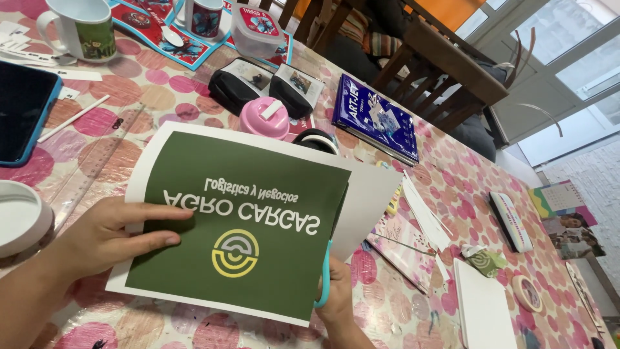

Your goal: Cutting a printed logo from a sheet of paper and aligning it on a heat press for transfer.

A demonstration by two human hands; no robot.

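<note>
A white sheet printed with a large dark green block and a yellow round emblem [239, 220] is held above the table, print upside down to me. My left hand [106, 236] pinches its left edge, thumb under, fingers on top. My right hand [336, 291] is below the sheet's right side and grips teal-handled scissors [326, 271]. The blades run up along the green block's right edge. A cut white strip of the sheet [371, 194] hangs off to the right.
The table has a pink-dotted cover [452, 187]. On it lie a blue book [374, 116], a pink round container [265, 118], two black pouches [258, 81], a tablet [22, 110], a ruler [97, 165], mugs [81, 26], a tape roll [526, 292] and paper scraps. Wooden chairs [445, 58] stand beyond.
</note>
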